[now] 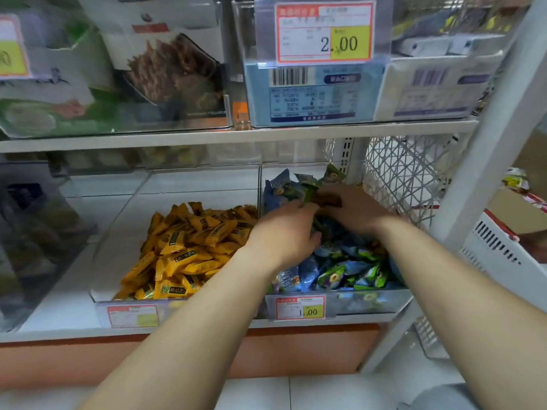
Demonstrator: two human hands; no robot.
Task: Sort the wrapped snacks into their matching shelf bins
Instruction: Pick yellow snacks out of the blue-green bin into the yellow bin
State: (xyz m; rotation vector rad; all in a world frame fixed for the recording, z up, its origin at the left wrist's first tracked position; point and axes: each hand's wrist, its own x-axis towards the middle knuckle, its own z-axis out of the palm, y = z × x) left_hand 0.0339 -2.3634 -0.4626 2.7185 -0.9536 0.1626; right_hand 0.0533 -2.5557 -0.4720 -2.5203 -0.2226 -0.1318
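Both hands reach into the right clear bin (373,300) on the lower shelf, which holds several blue and green wrapped snacks (340,270). My left hand (284,232) lies palm down on the pile with its fingers curled into the wrappers. Just behind it, my right hand (352,208) grips a bunch of green and blue wrapped snacks (307,184) raised above the pile. The left clear bin (106,261) holds a heap of yellow-orange wrapped snacks (189,250). What the left fingers hold is hidden.
An upper shelf (236,134) carries clear bins of larger packets and a 2.00 price tag (324,32). A 1.00 price tag (300,307) hangs on the right bin. A white wire mesh panel (405,176) and a slanted white post (485,149) close the right side.
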